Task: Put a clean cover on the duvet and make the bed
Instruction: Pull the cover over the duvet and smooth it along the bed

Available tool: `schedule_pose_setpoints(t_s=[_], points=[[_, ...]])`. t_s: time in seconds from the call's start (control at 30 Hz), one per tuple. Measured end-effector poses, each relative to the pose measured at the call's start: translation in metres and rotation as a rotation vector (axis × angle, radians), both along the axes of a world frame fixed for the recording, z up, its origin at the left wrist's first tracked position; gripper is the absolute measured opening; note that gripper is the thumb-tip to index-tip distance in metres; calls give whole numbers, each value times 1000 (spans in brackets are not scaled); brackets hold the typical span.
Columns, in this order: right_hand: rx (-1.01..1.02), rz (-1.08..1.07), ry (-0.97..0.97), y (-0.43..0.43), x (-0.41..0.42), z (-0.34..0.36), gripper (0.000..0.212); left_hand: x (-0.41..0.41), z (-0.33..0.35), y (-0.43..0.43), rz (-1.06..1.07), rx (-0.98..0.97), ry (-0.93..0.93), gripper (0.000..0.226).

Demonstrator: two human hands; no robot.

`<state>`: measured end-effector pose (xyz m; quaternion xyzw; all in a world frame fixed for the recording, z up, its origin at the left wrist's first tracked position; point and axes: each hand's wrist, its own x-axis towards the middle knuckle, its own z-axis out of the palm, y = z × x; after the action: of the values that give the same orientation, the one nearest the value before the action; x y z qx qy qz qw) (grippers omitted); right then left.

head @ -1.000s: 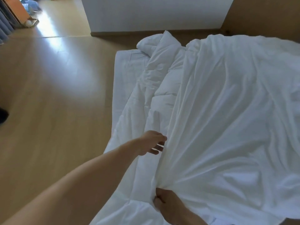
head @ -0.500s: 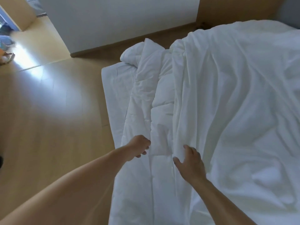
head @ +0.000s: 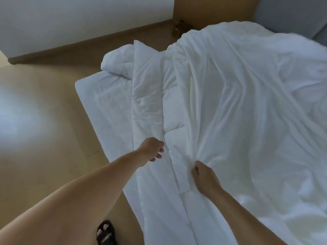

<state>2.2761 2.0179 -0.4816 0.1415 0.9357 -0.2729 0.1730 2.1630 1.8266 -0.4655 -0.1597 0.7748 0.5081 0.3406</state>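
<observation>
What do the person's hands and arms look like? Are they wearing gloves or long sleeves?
No gloves: the left hand and the right hand are bare, with no ring that shows. Neither wrist has a watch or bracelet, and no sleeve comes into view at all.

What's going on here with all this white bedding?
A person stands beside the mattress, putting a cover on. Their right hand grips the edge of the thin white cover, bunching it, while the left hand holds a fold of the quilted duvet. A strip of duvet lies uncovered.
</observation>
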Motion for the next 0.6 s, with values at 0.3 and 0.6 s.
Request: schedule_pose_setpoints(t_s=[0.3, 0.6], points=[[-15, 248, -381, -112, 15, 18, 24, -69, 16, -94, -196, -21, -9, 26], [233, -19, -253, -111, -76, 32, 48, -150, 63, -111, -323, -48, 57, 26]])
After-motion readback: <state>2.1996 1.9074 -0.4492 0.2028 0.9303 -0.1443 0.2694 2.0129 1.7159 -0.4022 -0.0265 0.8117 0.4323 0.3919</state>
